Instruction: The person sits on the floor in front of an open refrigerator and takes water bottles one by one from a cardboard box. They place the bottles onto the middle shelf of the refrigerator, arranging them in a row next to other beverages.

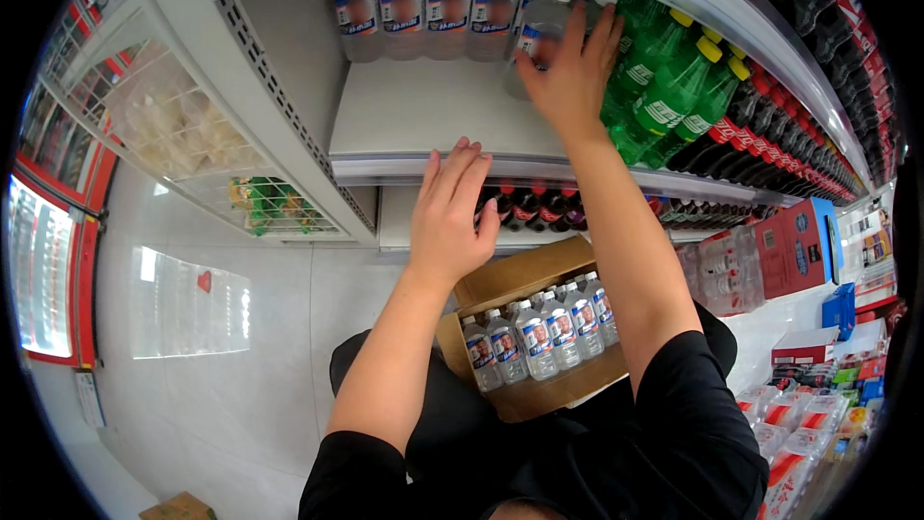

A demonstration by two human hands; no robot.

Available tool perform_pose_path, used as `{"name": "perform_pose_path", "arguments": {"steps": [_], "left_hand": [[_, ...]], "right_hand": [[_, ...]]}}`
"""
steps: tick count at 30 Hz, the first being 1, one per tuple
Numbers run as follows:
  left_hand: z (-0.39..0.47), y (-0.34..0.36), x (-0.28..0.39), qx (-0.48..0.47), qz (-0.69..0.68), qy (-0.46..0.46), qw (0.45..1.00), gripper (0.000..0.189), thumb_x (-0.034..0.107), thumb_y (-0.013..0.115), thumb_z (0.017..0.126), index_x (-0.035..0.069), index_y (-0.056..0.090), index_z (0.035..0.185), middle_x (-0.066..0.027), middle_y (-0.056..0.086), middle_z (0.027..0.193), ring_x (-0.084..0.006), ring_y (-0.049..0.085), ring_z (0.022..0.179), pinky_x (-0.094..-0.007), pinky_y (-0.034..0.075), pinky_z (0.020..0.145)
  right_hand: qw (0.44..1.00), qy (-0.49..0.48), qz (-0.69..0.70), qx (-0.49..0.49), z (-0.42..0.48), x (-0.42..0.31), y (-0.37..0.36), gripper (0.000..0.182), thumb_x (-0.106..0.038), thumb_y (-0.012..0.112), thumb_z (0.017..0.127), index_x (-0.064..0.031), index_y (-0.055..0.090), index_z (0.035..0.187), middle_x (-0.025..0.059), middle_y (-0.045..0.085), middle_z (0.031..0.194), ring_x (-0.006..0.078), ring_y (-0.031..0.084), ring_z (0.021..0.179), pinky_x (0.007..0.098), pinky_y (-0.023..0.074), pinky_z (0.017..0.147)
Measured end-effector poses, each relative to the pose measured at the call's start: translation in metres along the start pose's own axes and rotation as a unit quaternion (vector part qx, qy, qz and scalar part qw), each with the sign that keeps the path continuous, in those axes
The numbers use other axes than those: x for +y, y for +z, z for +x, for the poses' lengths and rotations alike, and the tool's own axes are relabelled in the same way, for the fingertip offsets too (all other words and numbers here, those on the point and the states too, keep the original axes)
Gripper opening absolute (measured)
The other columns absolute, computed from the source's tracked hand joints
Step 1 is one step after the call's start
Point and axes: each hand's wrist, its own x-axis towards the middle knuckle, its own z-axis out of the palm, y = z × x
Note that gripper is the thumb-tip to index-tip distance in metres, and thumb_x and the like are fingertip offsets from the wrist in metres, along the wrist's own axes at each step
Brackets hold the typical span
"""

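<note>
My right hand (574, 87) reaches onto the shelf (433, 105), thumb on the left and fingers on the right of a clear plastic drink bottle (541, 25) with a white cap and blue-white label. Its other fingers reach over a neighbouring bottle, and the palm hides part of the held one. Similar clear bottles (451, 7) stand upright in a row at the back left of this shelf. My left hand (455, 209) is empty, in front of the shelf's front edge, fingertips overlapping it. Below, between my legs, an opened cardboard box (520, 267) holds several matching bottles (538, 339).
Green soda bottles (660, 101) with yellow caps stand directly right of my right hand, then cola bottles (751, 123). More dark bottles (530, 209) fill the lower shelf. A wire rack (188, 123) is at the left. Packaged bottles (729, 267) stand right of my knee.
</note>
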Motion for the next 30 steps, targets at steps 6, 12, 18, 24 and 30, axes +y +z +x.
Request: {"name": "perform_pose_path", "arguments": {"steps": [6, 12, 18, 24, 30], "left_hand": [[0.000, 0.001, 0.000, -0.005, 0.011, -0.012, 1.000, 0.050, 0.003, 0.063, 0.084, 0.001, 0.062, 0.134, -0.0192, 0.060, 0.144, -0.0396, 0.053, 0.143, -0.0609, 0.034, 0.122], [-0.002, 0.007, -0.003, 0.021, 0.031, -0.032, 0.999, 0.046, -0.001, 0.058, 0.087, 0.000, 0.063, 0.132, -0.0207, 0.060, 0.144, -0.0402, 0.051, 0.143, -0.0601, 0.034, 0.122], [-0.004, 0.008, -0.001, 0.011, 0.039, -0.034, 0.999, 0.043, -0.001, 0.059, 0.087, 0.000, 0.064, 0.130, -0.0212, 0.059, 0.144, -0.0403, 0.051, 0.144, -0.0601, 0.034, 0.122], [-0.005, 0.010, 0.000, 0.019, 0.040, -0.036, 0.998, 0.043, -0.001, 0.059, 0.087, 0.000, 0.064, 0.130, -0.0211, 0.059, 0.145, -0.0408, 0.051, 0.144, -0.0604, 0.035, 0.121], [-0.006, 0.009, 0.006, 0.028, 0.044, -0.023, 0.998, 0.042, -0.001, 0.059, 0.088, 0.000, 0.063, 0.130, -0.0211, 0.059, 0.145, -0.0415, 0.052, 0.143, -0.0603, 0.035, 0.121]], "right_hand": [[0.999, -0.004, -0.038, -0.032, -0.002, 0.008, 0.010, 0.102, -0.046, 0.079, 0.085, -0.0062, 0.029, 0.164, 0.0382, 0.018, 0.165, 0.0625, 0.018, 0.151, 0.0747, 0.0254, 0.117], [0.993, -0.028, -0.096, -0.060, -0.012, 0.020, 0.017, 0.095, -0.049, 0.072, 0.093, -0.0027, 0.028, 0.164, 0.0361, 0.018, 0.167, 0.0627, 0.015, 0.152, 0.0767, 0.0265, 0.115], [0.989, -0.037, -0.123, -0.073, -0.015, 0.024, 0.025, 0.093, -0.050, 0.069, 0.096, 0.0005, 0.028, 0.162, 0.0327, 0.016, 0.169, 0.0637, 0.010, 0.153, 0.0785, 0.0252, 0.115], [0.982, -0.039, -0.137, -0.121, -0.017, 0.026, 0.023, 0.090, -0.051, 0.058, 0.103, 0.0051, 0.021, 0.162, 0.0334, 0.011, 0.170, 0.0669, 0.003, 0.152, 0.0791, 0.0187, 0.117], [0.981, -0.038, -0.088, -0.167, -0.022, 0.017, -0.009, 0.080, -0.036, 0.058, 0.104, 0.0046, 0.023, 0.163, 0.0327, 0.013, 0.170, 0.0655, 0.009, 0.152, 0.0698, 0.0215, 0.122]]}}
